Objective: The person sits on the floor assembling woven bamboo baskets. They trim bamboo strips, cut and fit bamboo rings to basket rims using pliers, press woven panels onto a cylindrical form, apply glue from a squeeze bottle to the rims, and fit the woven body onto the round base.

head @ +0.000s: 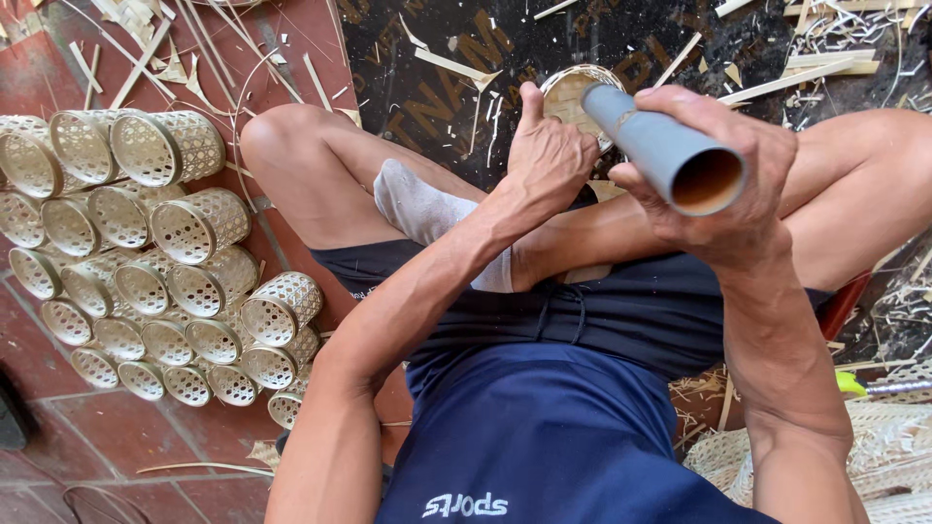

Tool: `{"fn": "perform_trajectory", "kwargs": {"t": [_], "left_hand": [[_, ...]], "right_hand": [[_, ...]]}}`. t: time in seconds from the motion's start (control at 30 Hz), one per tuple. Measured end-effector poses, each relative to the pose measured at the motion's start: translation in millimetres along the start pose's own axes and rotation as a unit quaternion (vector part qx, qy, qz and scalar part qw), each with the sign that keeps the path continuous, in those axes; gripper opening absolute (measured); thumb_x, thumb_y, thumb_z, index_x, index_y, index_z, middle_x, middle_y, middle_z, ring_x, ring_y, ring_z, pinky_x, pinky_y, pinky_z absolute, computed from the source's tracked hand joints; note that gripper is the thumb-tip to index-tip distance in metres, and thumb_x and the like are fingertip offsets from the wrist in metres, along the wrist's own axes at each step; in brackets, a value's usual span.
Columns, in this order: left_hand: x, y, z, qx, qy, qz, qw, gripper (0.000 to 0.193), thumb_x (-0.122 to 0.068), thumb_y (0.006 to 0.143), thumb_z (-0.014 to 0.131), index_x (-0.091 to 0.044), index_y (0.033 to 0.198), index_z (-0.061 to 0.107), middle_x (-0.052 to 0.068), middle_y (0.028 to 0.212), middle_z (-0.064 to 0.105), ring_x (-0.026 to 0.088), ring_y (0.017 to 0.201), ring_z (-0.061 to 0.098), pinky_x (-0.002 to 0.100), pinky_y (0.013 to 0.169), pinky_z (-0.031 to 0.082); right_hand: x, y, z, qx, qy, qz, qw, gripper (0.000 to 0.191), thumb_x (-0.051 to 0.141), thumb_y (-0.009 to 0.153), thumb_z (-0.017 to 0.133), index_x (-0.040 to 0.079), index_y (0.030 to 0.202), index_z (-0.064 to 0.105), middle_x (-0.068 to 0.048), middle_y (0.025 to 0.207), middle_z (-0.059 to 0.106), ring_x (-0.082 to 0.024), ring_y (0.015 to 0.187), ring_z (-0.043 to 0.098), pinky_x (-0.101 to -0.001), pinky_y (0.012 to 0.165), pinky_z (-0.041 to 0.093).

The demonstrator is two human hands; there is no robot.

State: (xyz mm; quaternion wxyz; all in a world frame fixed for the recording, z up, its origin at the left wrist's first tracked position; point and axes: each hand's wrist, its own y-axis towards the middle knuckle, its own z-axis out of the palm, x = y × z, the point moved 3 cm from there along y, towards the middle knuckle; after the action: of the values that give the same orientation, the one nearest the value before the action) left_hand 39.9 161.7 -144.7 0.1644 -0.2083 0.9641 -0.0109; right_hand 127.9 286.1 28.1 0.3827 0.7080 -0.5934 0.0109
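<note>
The right hand [723,184] is wrapped around a grey plastic pipe [660,146], fingers curled over the top of it and the thumb underneath, so the pipe sticks out of the fist toward the camera with its open end showing a tan inside. The far end of the pipe runs past the knuckles and into a small woven basket [573,89], which sits just beyond both hands. The left hand [546,160] lies just beside the right one, fingers closed on the near rim of that basket and the thumb pointing up along its edge; how firmly it grips cannot be told, since the fingertips are hidden. The basket is round, pale straw in colour, with a thin bound rim, and only its upper part shows above the left hand. Below the hands are the person's crossed bare legs, a grey sock [427,213] and dark blue shorts [544,427]. Well away to the left of the left hand, a stack of finished woven baskets [165,262] lies on its side on red floor tiles [58,427]. Bamboo strips and shavings [825,58] litter the dark mat beyond the right hand.
</note>
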Motion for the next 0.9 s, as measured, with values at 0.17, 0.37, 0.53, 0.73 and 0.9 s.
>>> {"fn": "perform_trajectory", "kwargs": {"t": [0.17, 0.37, 0.53, 0.73, 0.9], "left_hand": [[3.1, 5.5, -8.4, 0.024, 0.006, -0.02, 1.0, 0.042, -0.018, 0.096, 0.05, -0.015, 0.057, 0.066, 0.01, 0.055, 0.065, 0.03, 0.054, 0.067, 0.066, 0.114, 0.012], [-0.5, 6.6, 1.8, 0.004, 0.03, -0.02, 0.999, 0.042, -0.021, 0.094, 0.053, -0.015, 0.055, 0.067, 0.007, 0.051, 0.063, 0.029, 0.053, 0.065, 0.068, 0.112, 0.012], [-0.9, 9.2, 4.8, -0.05, 0.057, -0.004, 0.997, 0.022, -0.017, 0.087, 0.055, -0.012, 0.073, 0.072, 0.007, 0.062, 0.067, 0.027, 0.063, 0.068, 0.07, 0.108, 0.014], [-7.5, 13.1, -13.4, -0.083, 0.056, -0.02, 0.995, 0.021, -0.017, 0.094, 0.053, -0.009, 0.089, 0.071, 0.007, 0.076, 0.07, 0.028, 0.078, 0.069, 0.066, 0.109, 0.017], [-1.3, 6.4, -50.9, 0.239, 0.062, -0.029, 0.969, 0.029, -0.01, 0.106, 0.046, -0.007, 0.096, 0.073, 0.005, 0.083, 0.071, 0.025, 0.083, 0.072, 0.069, 0.117, 0.02]], "right_hand": [[-7.1, 7.5, 21.3, 0.006, -0.027, 0.032, 0.999, 0.054, 0.027, 0.103, 0.08, -0.005, 0.133, 0.049, -0.018, 0.124, 0.068, -0.032, 0.105, 0.073, -0.0355, 0.083, 0.057], [-11.6, 5.0, 30.8, -0.017, 0.069, 0.042, 0.997, 0.048, 0.032, 0.114, 0.075, -0.005, 0.136, 0.053, -0.019, 0.129, 0.067, -0.034, 0.105, 0.073, -0.0384, 0.089, 0.06], [-13.0, 3.4, 37.6, -0.043, 0.114, 0.078, 0.99, 0.044, 0.031, 0.112, 0.073, -0.005, 0.133, 0.059, -0.021, 0.126, 0.068, -0.035, 0.104, 0.072, -0.039, 0.086, 0.059], [-6.5, 24.0, 39.9, -0.046, 0.108, 0.047, 0.992, 0.041, 0.028, 0.112, 0.074, -0.003, 0.132, 0.058, -0.018, 0.125, 0.068, -0.034, 0.106, 0.073, -0.0387, 0.093, 0.06], [-13.1, 14.5, -48.3, -0.119, 0.107, 0.136, 0.978, 0.038, 0.026, 0.108, 0.075, -0.003, 0.127, 0.062, -0.016, 0.114, 0.069, -0.032, 0.097, 0.073, -0.0396, 0.085, 0.06]]}}
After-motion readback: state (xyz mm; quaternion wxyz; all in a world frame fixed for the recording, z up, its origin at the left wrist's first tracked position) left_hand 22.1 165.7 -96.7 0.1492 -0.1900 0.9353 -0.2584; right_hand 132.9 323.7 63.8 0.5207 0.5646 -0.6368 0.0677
